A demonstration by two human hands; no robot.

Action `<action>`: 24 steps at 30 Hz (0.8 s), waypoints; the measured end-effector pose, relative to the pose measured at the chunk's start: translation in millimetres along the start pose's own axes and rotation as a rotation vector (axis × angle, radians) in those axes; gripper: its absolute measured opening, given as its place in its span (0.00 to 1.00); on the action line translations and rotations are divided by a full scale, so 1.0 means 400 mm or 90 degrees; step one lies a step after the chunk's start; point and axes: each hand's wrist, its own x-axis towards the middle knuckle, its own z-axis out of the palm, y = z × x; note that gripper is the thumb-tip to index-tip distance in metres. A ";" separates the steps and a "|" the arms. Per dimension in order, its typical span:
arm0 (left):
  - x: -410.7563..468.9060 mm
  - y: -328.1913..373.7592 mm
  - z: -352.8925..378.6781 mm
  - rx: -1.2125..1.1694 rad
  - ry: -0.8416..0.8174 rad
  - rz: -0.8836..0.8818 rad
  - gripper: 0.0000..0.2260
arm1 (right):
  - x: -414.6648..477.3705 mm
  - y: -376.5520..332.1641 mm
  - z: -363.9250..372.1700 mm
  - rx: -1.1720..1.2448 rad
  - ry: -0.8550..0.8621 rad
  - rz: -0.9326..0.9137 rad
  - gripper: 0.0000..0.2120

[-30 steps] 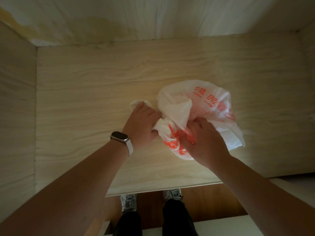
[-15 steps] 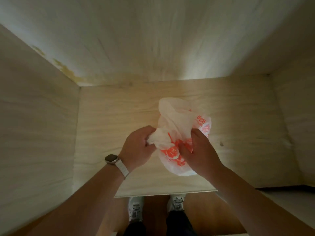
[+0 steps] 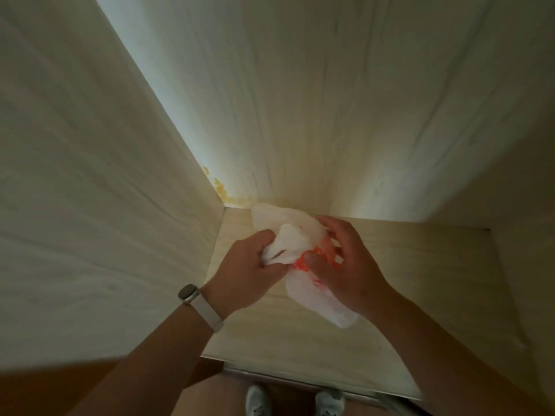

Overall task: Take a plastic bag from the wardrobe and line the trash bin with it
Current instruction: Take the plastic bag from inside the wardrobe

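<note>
While the head view looks down into the wardrobe, the crumpled white plastic bag point(image 3: 300, 238) with red print sits bunched between both hands above the shelf point(image 3: 420, 280). The left hand point(image 3: 249, 271), a watch point(image 3: 189, 294) on its wrist, grips a wad of white film. The right hand point(image 3: 345, 262) curls over the bag from the other side, thumb pressing the red print. The bag's loose end hangs below the right wrist.
</note>
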 end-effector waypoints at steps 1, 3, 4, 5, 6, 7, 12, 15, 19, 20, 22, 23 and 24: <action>-0.013 0.012 -0.015 -0.031 0.006 -0.002 0.11 | 0.002 -0.012 0.007 0.013 -0.006 -0.007 0.27; -0.041 0.022 -0.038 -0.114 0.008 -0.020 0.12 | 0.002 -0.039 0.026 0.027 -0.008 -0.022 0.22; -0.054 0.022 -0.047 -0.159 0.007 -0.027 0.12 | -0.001 -0.052 0.038 0.034 -0.005 -0.026 0.21; -0.066 0.022 -0.055 -0.189 0.012 -0.029 0.14 | -0.004 -0.062 0.051 0.038 -0.001 -0.027 0.21; -0.077 0.021 -0.061 -0.205 0.027 -0.027 0.16 | -0.009 -0.072 0.066 0.038 0.002 -0.026 0.20; -0.088 0.022 -0.066 -0.212 0.049 -0.025 0.19 | -0.015 -0.081 0.082 0.034 0.006 -0.023 0.20; -0.148 0.038 -0.110 -0.203 0.173 -0.052 0.12 | -0.052 -0.149 0.167 -0.005 0.003 -0.035 0.21; -0.191 0.035 -0.151 -0.194 0.193 -0.054 0.08 | -0.071 -0.199 0.204 -0.041 0.000 -0.063 0.18; -0.256 0.031 -0.206 -0.200 0.207 -0.023 0.08 | -0.110 -0.263 0.235 -0.095 -0.019 -0.105 0.17; -0.270 0.032 -0.218 -0.208 0.214 -0.018 0.06 | -0.121 -0.275 0.243 -0.100 -0.024 -0.115 0.17; -0.295 0.037 -0.238 -0.220 0.229 -0.019 0.04 | -0.141 -0.298 0.257 -0.101 -0.027 -0.130 0.17; -0.307 0.040 -0.245 -0.224 0.240 -0.021 0.05 | -0.149 -0.308 0.261 -0.103 -0.031 -0.139 0.18; -0.320 0.046 -0.252 -0.225 0.249 -0.024 0.08 | -0.156 -0.318 0.263 -0.109 -0.041 -0.152 0.18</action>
